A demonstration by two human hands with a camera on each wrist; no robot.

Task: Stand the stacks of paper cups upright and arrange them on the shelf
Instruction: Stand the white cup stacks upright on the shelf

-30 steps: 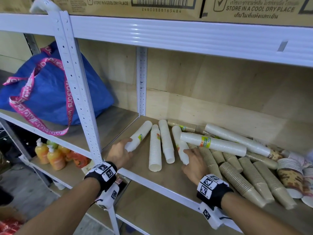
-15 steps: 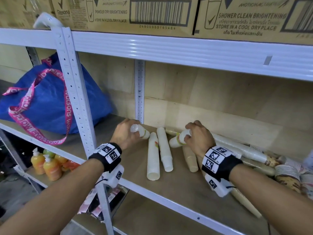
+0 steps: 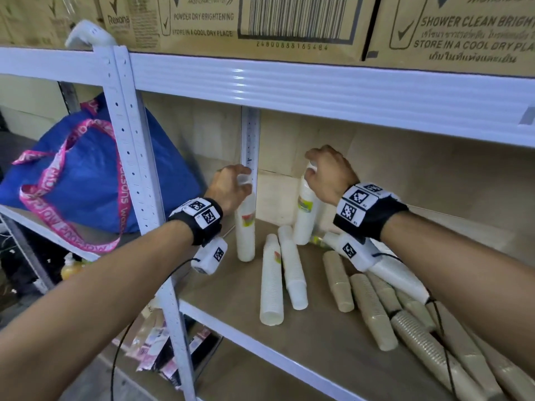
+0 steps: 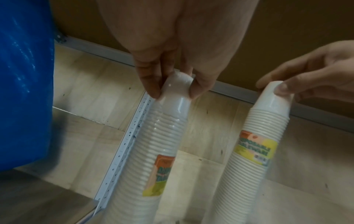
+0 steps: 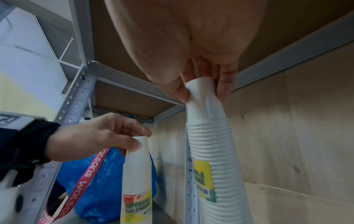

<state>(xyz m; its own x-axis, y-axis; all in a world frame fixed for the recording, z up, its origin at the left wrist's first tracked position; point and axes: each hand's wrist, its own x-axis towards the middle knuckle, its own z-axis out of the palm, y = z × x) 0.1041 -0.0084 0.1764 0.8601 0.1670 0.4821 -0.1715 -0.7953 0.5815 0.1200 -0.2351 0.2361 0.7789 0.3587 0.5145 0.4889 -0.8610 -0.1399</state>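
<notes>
— While the tall white paper cup stack (image 3: pixel 245 227) is stood beside the white metal post (image 3: pixel 250 146), how is it held?
— Its top is pinched by the left hand (image 3: pixel 228 186).
— And right of the post?
— Another white stack (image 3: pixel 306 209) is pinched by the right hand (image 3: pixel 330 172).

My left hand (image 3: pixel 230 185) gripped the top of 1 white cup stack (image 3: pixel 245 233) standing upright beside the rear shelf post (image 3: pixel 250 140). My right hand (image 3: pixel 330 175) gripped the top of a 2nd white stack (image 3: pixel 305 215), also upright, near the back wall. Between and in front of them, 2 white stacks (image 3: pixel 282 279) lay flat on the shelf (image 3: pixel 318 342). To the right lay several brown cup stacks (image 3: pixel 373 311). A blue bag (image 3: pixel 86 180) sat in the neighbouring bay, and cardboard boxes (image 3: pixel 260 24) rested above.
</notes>
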